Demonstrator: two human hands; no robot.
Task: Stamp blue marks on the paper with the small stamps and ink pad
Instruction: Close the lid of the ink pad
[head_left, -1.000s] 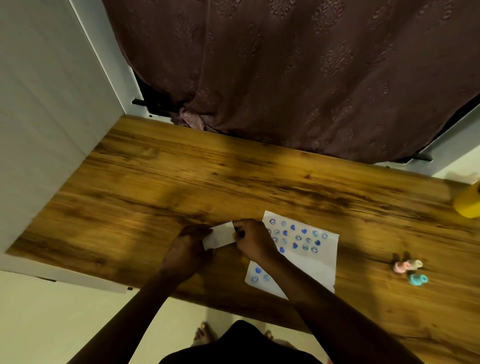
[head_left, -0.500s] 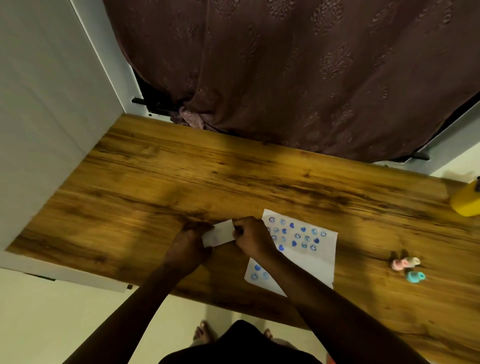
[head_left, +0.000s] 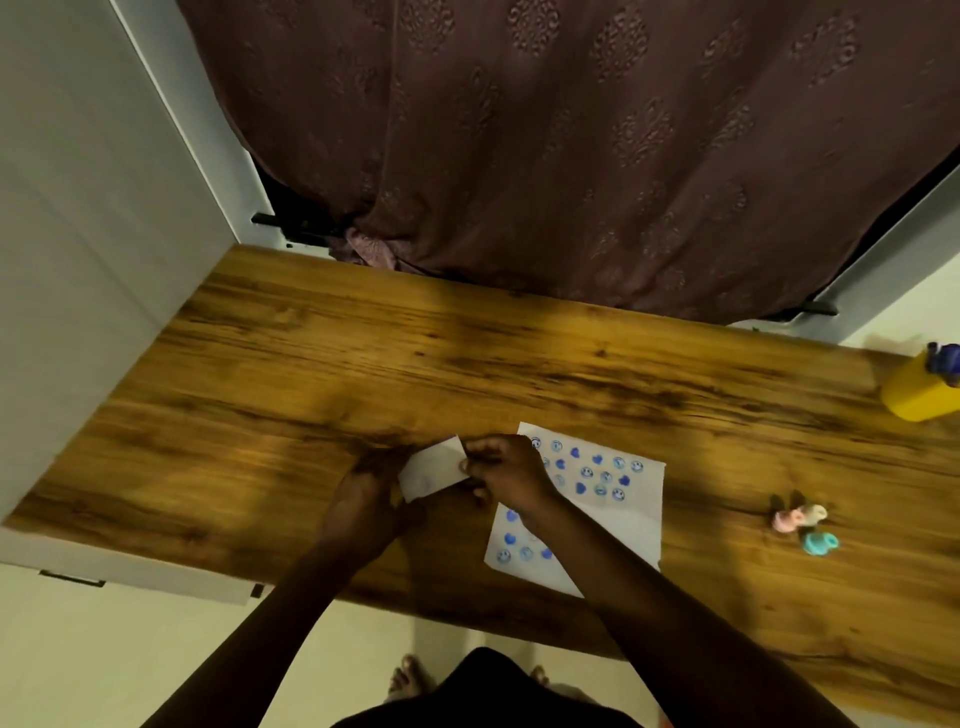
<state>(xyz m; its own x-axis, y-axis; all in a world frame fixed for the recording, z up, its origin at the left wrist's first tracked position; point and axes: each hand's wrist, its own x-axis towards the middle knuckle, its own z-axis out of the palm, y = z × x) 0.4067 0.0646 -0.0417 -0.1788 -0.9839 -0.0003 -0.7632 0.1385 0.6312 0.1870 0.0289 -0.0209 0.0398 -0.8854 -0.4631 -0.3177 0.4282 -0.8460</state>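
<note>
White stamped paper (head_left: 613, 512) lies just right of both hands (head_left: 441, 483).

Both forearms are bare, without sleeves. A dark garment (head_left: 488, 691) covers the body below; the feet (head_left: 408, 680) are bare.

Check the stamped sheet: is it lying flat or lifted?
Flat. The stamped paper lies spread on the table, blue marks up; the right hand and forearm cross its left edge.

Home room, patterned maroon curtain (head_left: 571, 145) behind wooden table (head_left: 363, 364), bare feet (head_left: 410, 680) on floor
</note>
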